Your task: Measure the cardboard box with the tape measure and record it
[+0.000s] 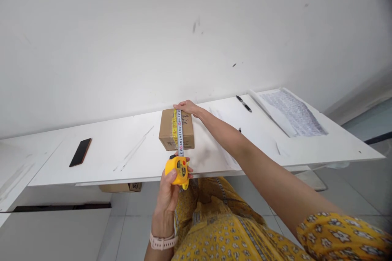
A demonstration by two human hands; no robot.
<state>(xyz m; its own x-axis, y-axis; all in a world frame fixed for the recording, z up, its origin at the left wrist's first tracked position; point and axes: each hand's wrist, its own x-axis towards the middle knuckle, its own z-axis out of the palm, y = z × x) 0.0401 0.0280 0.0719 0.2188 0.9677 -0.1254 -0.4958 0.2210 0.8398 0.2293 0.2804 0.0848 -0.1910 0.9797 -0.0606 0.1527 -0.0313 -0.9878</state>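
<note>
"Yellow tape measure (177,170), gripped in your left hand (168,196) over the near edge of the white table (101,149). And the cardboard box (188,135)?"

"It sits upright on the table ahead of you, toward the wall. The printed blade (180,135) runs over its top from the far edge to the near one, alongside a strip of yellow packing tape (174,124)."

"Your other hand?"

"Your right hand (186,107) holds the end of the blade at the box's far edge. The fingers cover the tip, so whether it is hooked there, I cannot tell."

"Which step is this?"

"By the look of it, you are partway through measuring the top of the box, at the point of taking a reading. The next move seems to call for a firm far end, a straight, flat blade and your eye on the marks at the near edge."

"Elsewhere on the table?"

"A dark phone (80,152) lies to your left; a pen (244,104) and a written sheet (294,112), to your right."
</note>
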